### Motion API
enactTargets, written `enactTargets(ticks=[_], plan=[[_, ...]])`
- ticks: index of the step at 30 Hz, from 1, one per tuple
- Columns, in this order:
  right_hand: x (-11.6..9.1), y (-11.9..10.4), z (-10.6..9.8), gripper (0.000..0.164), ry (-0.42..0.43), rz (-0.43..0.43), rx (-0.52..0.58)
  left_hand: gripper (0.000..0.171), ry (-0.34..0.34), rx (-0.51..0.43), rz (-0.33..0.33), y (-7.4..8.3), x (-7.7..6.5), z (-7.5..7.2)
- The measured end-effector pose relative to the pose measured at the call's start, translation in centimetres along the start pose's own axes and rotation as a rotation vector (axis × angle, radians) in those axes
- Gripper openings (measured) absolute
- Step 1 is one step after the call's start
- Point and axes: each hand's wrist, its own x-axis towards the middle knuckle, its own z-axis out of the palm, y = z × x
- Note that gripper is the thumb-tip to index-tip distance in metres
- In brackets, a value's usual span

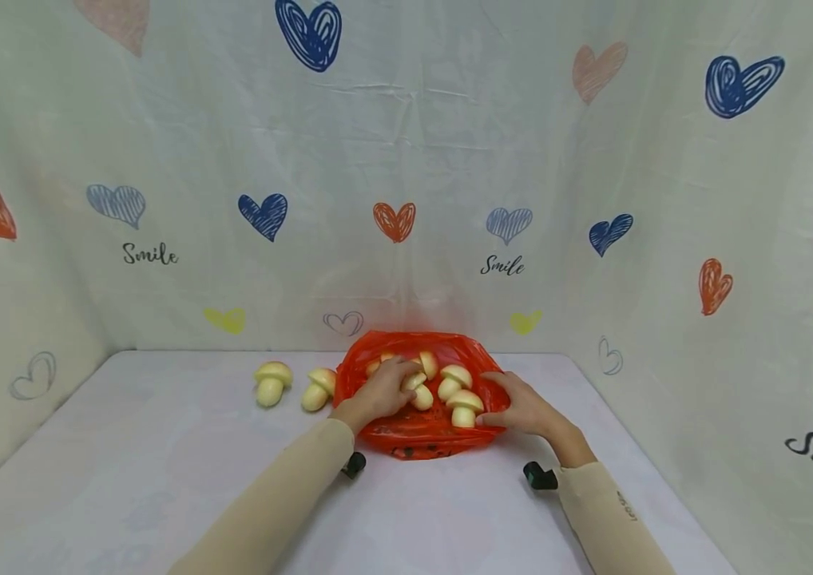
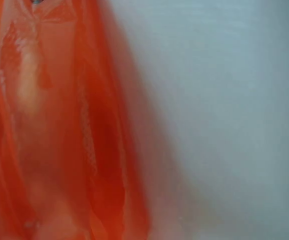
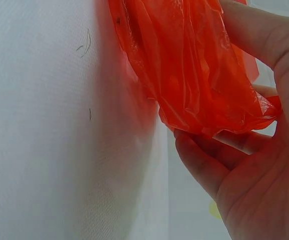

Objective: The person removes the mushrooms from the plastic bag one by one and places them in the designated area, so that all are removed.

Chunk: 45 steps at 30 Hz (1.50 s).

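An open red plastic bag (image 1: 406,435) lies at the back of the table with several pale, yellowish-capped mushrooms (image 1: 464,406) inside. Reaching in over its left side, my left hand (image 1: 380,391) has thumb and fingers around a mushroom (image 1: 422,398) in the middle of the bag. My right hand (image 1: 525,409) grips the bag's right side; the right wrist view shows the bag (image 3: 184,65) between the thumb and the curled fingers. In the left wrist view only the bag's red film (image 2: 59,125) shows, and the left hand is out of sight there.
Two more mushrooms stand on the table left of the bag, one close to its edge (image 1: 318,390) and one farther out (image 1: 273,383). The white table (image 1: 162,463) meets a curtain (image 1: 435,160) printed with hearts at the back and sides.
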Motion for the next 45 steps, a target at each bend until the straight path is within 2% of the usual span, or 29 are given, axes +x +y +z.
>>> enactTargets(ticks=[5, 12, 17, 21, 27, 34, 45], plan=[[-0.1, 0.1, -0.1, 0.087, 0.001, -0.002, -0.004, 0.039, -0.01, -0.025, -0.022, 0.0, -0.1, -0.3], [-0.2, 0.1, 0.0, 0.087, -0.004, 0.016, 0.002, 0.033, 0.026, -0.018, 0.012, -0.1, -0.3, -0.4], [-0.3, -0.1, -0.1, 0.085, 0.003, -0.006, 0.0, 0.032, 0.009, -0.049, -0.003, 0.2, -0.4, -0.3], [-0.3, -0.1, -0.1, 0.084, 0.008, -0.036, -0.013, 0.037, -0.006, -0.064, -0.005, 0.5, -0.3, 0.0], [-0.2, -0.1, 0.0, 0.084, 0.008, -0.017, -0.013, 0.044, -0.041, -0.098, -0.054, 1.1, -0.3, 0.3], [-0.2, -0.1, 0.0, 0.085, 0.005, -0.002, 0.003, 0.058, -0.072, -0.083, -0.059, 1.0, -0.4, 0.5], [-0.1, -0.2, 0.0, 0.085, 0.003, -0.009, 0.005, 0.058, -0.061, -0.068, -0.042, 0.8, -0.4, 0.6]])
